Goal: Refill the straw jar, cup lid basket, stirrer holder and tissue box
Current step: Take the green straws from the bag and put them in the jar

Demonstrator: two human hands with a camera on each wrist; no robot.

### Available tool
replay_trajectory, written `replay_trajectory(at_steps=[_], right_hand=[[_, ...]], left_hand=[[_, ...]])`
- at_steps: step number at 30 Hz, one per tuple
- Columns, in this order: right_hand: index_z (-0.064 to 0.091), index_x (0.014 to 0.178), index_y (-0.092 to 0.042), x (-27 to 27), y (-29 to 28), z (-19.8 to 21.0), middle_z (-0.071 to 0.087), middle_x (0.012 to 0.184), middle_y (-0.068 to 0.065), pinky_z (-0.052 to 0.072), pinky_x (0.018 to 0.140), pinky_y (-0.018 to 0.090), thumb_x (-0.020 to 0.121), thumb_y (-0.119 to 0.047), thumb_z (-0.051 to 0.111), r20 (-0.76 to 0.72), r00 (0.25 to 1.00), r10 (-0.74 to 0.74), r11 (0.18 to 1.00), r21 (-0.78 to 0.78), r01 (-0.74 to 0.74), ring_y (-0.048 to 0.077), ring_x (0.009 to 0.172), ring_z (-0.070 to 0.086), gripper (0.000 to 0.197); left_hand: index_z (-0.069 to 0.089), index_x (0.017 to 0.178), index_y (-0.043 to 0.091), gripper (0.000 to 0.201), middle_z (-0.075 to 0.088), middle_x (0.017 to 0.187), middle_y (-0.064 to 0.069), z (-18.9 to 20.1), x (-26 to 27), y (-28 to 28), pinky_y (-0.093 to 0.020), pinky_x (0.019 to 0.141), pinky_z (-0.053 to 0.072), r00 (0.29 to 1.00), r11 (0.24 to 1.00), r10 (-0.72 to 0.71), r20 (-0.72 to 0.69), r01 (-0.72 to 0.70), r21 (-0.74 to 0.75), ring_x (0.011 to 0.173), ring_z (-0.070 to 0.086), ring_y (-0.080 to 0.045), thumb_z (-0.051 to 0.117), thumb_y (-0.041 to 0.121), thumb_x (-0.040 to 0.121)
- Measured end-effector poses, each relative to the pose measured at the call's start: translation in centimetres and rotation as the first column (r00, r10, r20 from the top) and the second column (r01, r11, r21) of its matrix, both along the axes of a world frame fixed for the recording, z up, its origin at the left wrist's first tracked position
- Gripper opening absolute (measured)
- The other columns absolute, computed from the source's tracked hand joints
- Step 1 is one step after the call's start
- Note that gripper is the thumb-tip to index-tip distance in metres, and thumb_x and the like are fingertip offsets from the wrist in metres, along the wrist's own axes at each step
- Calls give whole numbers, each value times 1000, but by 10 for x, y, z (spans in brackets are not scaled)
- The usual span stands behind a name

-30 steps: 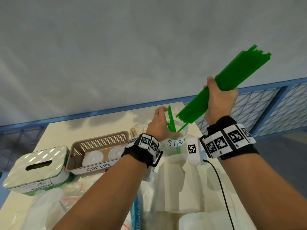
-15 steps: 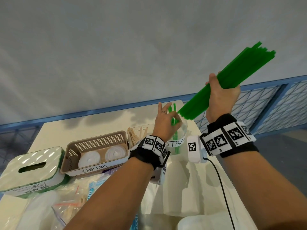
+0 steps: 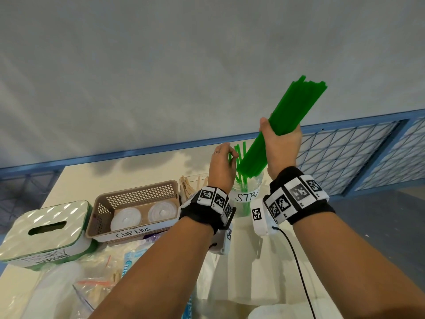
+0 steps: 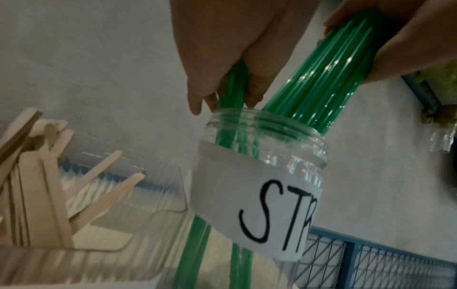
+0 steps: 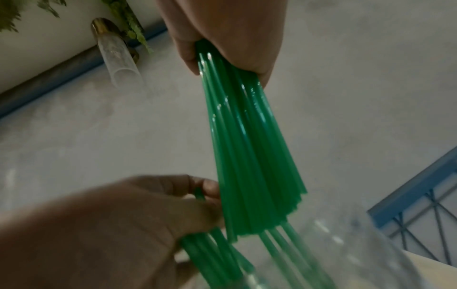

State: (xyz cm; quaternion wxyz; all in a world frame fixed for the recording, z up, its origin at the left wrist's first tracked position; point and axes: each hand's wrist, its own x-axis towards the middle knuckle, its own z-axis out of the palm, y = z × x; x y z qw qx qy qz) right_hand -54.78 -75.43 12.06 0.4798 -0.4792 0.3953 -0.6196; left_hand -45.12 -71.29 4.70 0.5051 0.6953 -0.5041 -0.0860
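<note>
The right hand (image 3: 284, 146) has its grip closed around a thick bundle of green straws (image 3: 289, 113), held tilted, with the lower ends inside the mouth of the clear straw jar (image 4: 262, 176). The left hand (image 3: 222, 165) pinches a few straws already standing in the jar (image 4: 233, 91), just above its rim. The jar stands on the white desk (image 3: 142, 166), at the far edge. Just beside it, to the left, is the clear stirrer holder (image 3: 192, 183) with wooden sticks, then the brown cup lid basket (image 3: 135, 199) with two lids, then the tissue box (image 3: 46, 229). Plastic bags (image 3: 69, 282) lie on the near side of the desk.
</note>
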Motion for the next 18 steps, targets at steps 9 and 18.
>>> replay_trajectory(at_steps=[9,18], right_hand=[[54,88,-18,9,-4,-27,57,76,-5,49,67,25,80,-19,71,-174,983,64,997,53,-56,12,71,58,20],[57,113,-2,7,12,-89,50,127,11,50,92,33,75,-15,75,-505,850,150,971,235,-31,23,99,59,44]], left_hand=[[45,87,12,16,63,110,-6,-3,10,1,-19,87,42,982,994,-105,-154,108,11,102,56,-12,44,-3,93],[28,132,6,45,54,124,-7,4,5,6,-28,91,46,958,995,-38,-286,63,79,105,57,-17,50,6,93]])
